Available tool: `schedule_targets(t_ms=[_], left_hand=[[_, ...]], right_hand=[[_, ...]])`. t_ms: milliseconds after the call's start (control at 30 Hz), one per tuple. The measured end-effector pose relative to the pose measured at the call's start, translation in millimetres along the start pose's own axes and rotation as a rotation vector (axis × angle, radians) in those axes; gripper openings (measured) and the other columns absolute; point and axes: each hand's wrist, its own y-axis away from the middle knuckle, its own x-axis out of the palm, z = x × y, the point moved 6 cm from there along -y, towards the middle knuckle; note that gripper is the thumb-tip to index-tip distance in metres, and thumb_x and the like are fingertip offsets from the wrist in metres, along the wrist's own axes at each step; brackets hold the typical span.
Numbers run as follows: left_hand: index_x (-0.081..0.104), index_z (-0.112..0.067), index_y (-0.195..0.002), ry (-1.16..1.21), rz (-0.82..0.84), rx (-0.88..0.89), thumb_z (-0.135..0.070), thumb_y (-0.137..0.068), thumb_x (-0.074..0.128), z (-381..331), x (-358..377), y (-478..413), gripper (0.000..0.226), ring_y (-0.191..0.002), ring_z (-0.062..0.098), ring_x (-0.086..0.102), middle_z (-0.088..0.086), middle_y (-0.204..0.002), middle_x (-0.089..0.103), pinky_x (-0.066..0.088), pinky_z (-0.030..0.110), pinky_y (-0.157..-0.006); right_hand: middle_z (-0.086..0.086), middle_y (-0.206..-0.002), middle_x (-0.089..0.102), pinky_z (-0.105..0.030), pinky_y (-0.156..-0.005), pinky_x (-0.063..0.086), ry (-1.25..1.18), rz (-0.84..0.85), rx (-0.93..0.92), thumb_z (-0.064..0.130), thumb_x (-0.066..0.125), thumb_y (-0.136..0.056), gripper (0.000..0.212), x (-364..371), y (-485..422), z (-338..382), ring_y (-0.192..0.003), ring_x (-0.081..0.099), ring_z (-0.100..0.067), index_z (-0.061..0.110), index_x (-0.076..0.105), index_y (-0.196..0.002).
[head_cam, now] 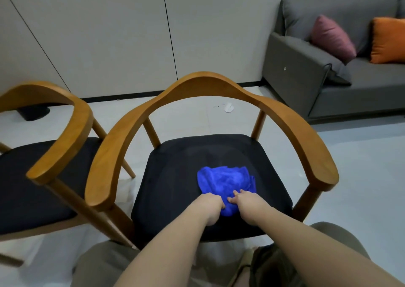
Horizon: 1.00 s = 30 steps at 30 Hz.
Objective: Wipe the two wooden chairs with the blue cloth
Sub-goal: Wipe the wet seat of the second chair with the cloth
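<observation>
No readable text, labels, brands or numbers on anything in view.

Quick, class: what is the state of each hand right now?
Left hand: grips the blue cloth.
Right hand: pinches the blue cloth.

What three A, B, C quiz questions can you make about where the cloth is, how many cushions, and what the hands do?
1. Where is the blue cloth? A on a shelf; B on a black seat; C on the floor.
2. How many cushions lie on the sofa? A one; B two; C four.
3. What are the left hand and right hand doing? A touching the cloth; B waving; C gripping an armrest.
Answers: 1B, it lies on that seat; 2B, pink cushion and orange cushion; 3A, both hands meet it.
</observation>
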Motion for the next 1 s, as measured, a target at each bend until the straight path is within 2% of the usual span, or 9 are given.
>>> schedule_targets(t_ms=[233,367,567,767,833,900,1000], left_hand=[[0.049,-0.027,-0.146,-0.038,0.038,0.015,-0.002,-0.097,0.044,-13.2,6.6,18.2,0.056,-0.131,0.027,0.048,0.006,-0.143,0.054,0.041,0.033,-0.104],[0.05,-0.026,-0.145,-0.075,0.093,0.032,-0.002,-0.097,0.044,-23.6,7.0,31.5,0.054,-0.126,0.03,0.051,0.008,-0.138,0.056,0.043,0.035,-0.099],[0.056,-0.026,-0.139,-0.02,0.151,0.013,0.0,-0.093,0.044,-30.9,20.3,53.1,0.054,-0.119,0.031,0.054,0.007,-0.135,0.058,0.048,0.039,-0.097],[0.05,-0.024,-0.145,0.083,0.214,0.03,0.0,-0.095,0.044,-38.1,37.0,65.8,0.057,-0.122,0.028,0.054,0.002,-0.143,0.053,0.042,0.03,-0.09],[0.05,-0.029,-0.145,0.153,0.233,0.021,-0.001,-0.094,0.044,-36.8,35.0,66.7,0.058,-0.114,0.028,0.059,0.003,-0.142,0.053,0.048,0.031,-0.089],[0.052,-0.034,-0.141,0.246,0.265,0.0,-0.001,-0.092,0.041,-30.7,29.2,68.2,0.06,-0.098,0.031,0.068,0.009,-0.138,0.053,0.057,0.039,-0.088],[0.057,-0.028,-0.136,0.397,0.276,-0.017,-0.002,-0.091,0.042,-19.3,8.4,69.5,0.054,-0.071,0.029,0.073,0.012,-0.136,0.049,0.061,0.037,-0.075]], right_hand=[[-0.007,-0.165,0.012,-0.041,-0.118,0.027,0.028,0.026,-0.007,0.009,0.051,-0.098,0.068,10.6,18.9,9.0,-0.151,0.017,-0.027,0.026,0.021,-0.157],[-0.006,-0.165,0.014,-0.042,-0.118,0.029,0.043,0.072,-0.004,0.009,0.057,-0.096,0.073,15.6,27.0,12.5,-0.15,0.018,-0.028,0.027,0.021,-0.157],[-0.002,-0.159,0.03,-0.039,-0.113,0.037,0.042,0.098,0.007,0.006,0.056,-0.093,0.071,24.7,47.7,18.4,-0.141,0.035,-0.026,0.032,0.03,-0.154],[0.003,-0.149,0.044,-0.035,-0.108,0.042,-0.092,0.155,0.074,0.005,0.056,-0.091,0.065,37.6,61.7,21.2,-0.13,0.048,-0.022,0.035,0.043,-0.147],[0.003,-0.141,0.052,-0.034,-0.104,0.045,-0.104,0.165,0.074,0.005,0.055,-0.09,0.06,33.5,64.9,19.4,-0.122,0.054,-0.022,0.035,0.051,-0.142],[0.0,-0.132,0.059,-0.035,-0.1,0.048,-0.125,0.151,0.07,0.007,0.055,-0.089,0.053,25.8,68.0,17.3,-0.115,0.058,-0.024,0.033,0.058,-0.135],[-0.007,-0.118,0.062,-0.037,-0.094,0.05,-0.208,0.092,0.095,0.006,0.047,-0.088,0.042,5.7,73.7,12.4,-0.108,0.06,-0.027,0.028,0.066,-0.118]])
